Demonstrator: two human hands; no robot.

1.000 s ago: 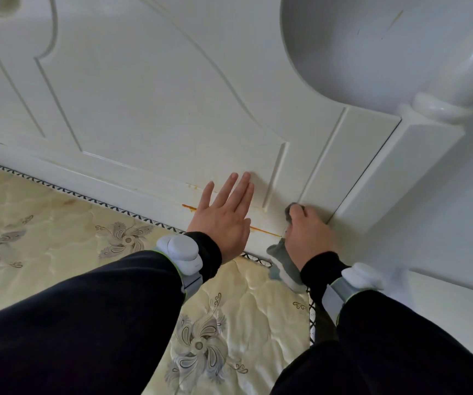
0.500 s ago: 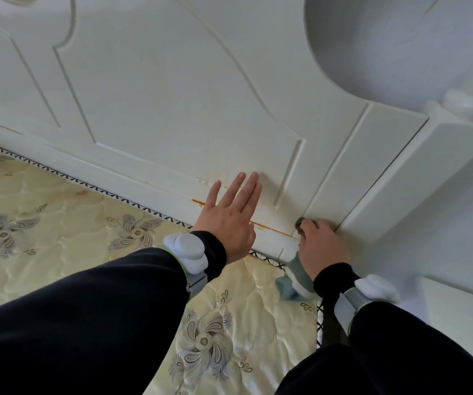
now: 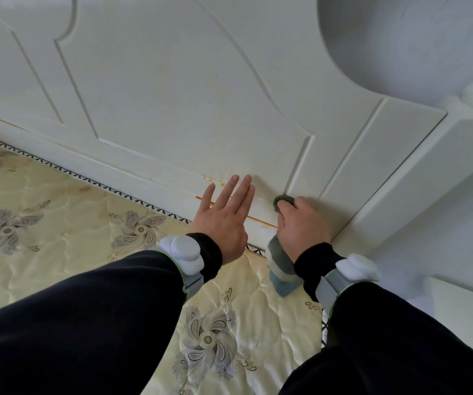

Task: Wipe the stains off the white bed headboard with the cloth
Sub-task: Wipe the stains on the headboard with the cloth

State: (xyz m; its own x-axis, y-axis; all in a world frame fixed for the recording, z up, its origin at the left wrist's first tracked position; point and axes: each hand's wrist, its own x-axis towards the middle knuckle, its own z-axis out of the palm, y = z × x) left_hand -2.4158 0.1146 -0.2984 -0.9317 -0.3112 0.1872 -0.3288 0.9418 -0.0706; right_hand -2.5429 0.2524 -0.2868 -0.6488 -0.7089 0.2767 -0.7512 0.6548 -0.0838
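We note the right hand (image 3: 303, 223), fingers clenched round the grey cloth (image 3: 283, 199), pressing it low on the white headboard (image 3: 172, 95) near the right post (image 3: 400, 181); the orange stain (image 3: 259, 221) runs lengthwise along the rail just left, partly under the flat, released left hand (image 3: 224, 220), with open panel above.

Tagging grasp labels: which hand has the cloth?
The right hand: its fingers curl round the grey cloth, pressed to the headboard beside the orange streak. The left hand lies flat, fingers straight, holding nothing.
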